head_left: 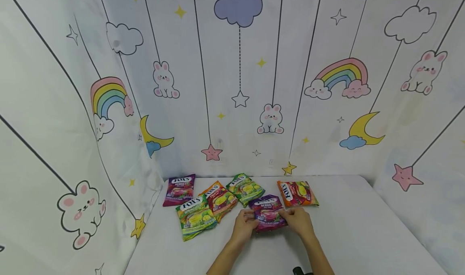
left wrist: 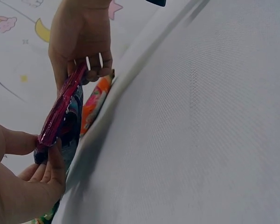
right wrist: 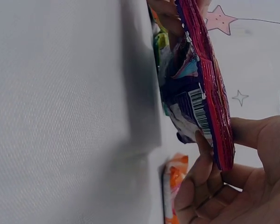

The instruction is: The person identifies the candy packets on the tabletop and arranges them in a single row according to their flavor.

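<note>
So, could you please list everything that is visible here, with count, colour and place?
Fox's Berries bags: two visible, purple, one at the table's far left, one between the hands
Fox's Fruits bags: two visible, orange and red, one left of the held bag, one behind the right hand
Green Fox's bags: at least two, green, front of the left group and behind the held bag
Table: one, white, under the bags
Backdrop: white, cartoon prints, behind and beside the table
Unclear object: one, black, bottom edge
Left hand: one, bare, pinching the held bag's left edge
Right hand: one, bare, pinching its right edge
</note>
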